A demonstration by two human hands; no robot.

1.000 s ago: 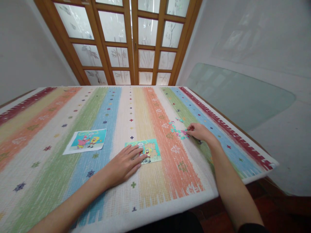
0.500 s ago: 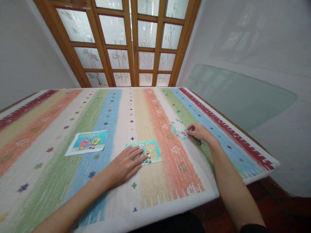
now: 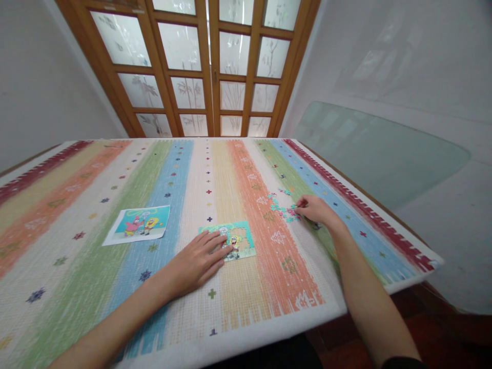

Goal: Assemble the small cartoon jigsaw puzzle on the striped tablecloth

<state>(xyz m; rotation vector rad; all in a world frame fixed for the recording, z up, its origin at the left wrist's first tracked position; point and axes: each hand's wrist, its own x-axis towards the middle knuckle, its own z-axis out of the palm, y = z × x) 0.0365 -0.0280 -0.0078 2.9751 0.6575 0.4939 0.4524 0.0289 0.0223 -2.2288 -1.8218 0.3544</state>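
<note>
Though the puzzle [image 3: 241, 237] near the front of the striped cloth [image 3: 249, 174] looks mostly joined, a scatter of loose pieces [image 3: 282, 209] lies apart at 2 o'clock from it, so some are unplaced. A printed picture [image 3: 140, 224] lies at 10 o'clock from the puzzle. Left hand [image 3: 196, 261]: flat, fingers spread, tips on the puzzle's left part. Right hand [image 3: 315, 209]: arm stretched out, fingers drawn narrow at the scatter's right edge; cannot tell whether a piece is gripped.

Left hand [image 3: 196, 262] flat on small puzzle [image 3: 234, 240], right hand [image 3: 315, 209] fingertips at loose pieces [image 3: 282, 209], striped table [image 3: 115, 287], printed picture [image 3: 137, 224] at left.
</note>
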